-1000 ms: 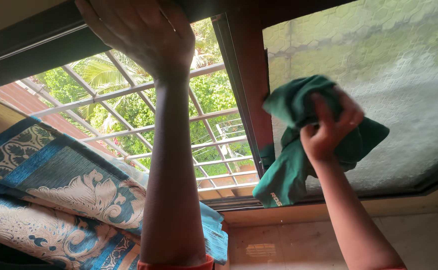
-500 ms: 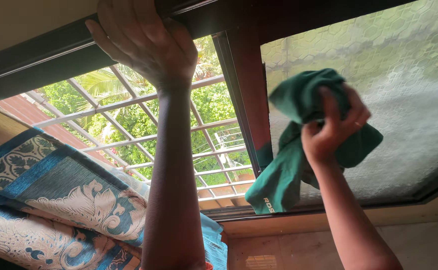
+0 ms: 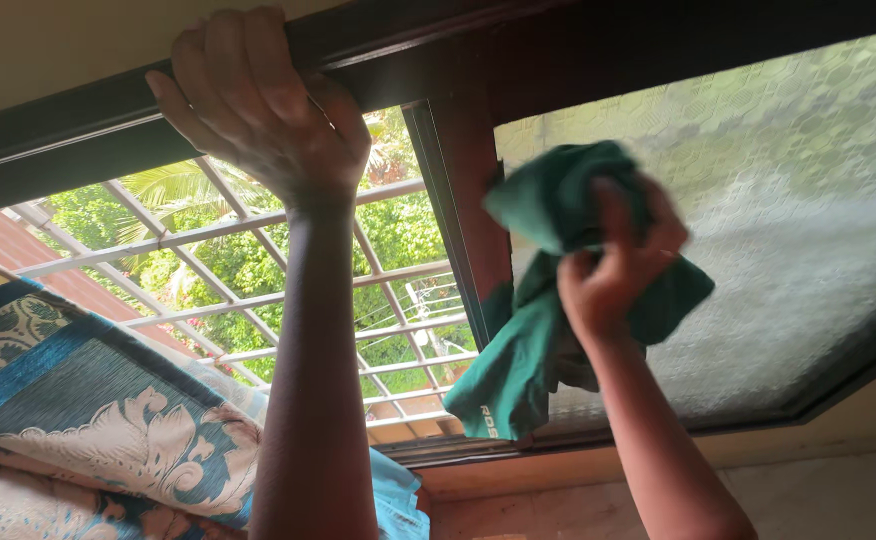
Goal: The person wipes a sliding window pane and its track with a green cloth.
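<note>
My left hand (image 3: 258, 105) hooks its fingers over the window frame's (image 3: 78, 130) top edge, bracing me. My right hand (image 3: 613, 265) is fisted tight around the green cloth (image 3: 538, 340), pressing it on the frosted pane (image 3: 788, 230) beside the upright bar (image 3: 473, 200).

Cloth (image 3: 543, 340): dark green, plain, small white print near the bottom corner. Frame (image 3: 478, 215): dark brown, reddish where lit. Glass (image 3: 778, 230): frosted, hexagon texture, grey-green. Grille (image 3: 258, 290): white bars, diagonal lattice. Curtain (image 3: 88, 420): teal-blue with cream floral scrolls, light blue edge.
</note>
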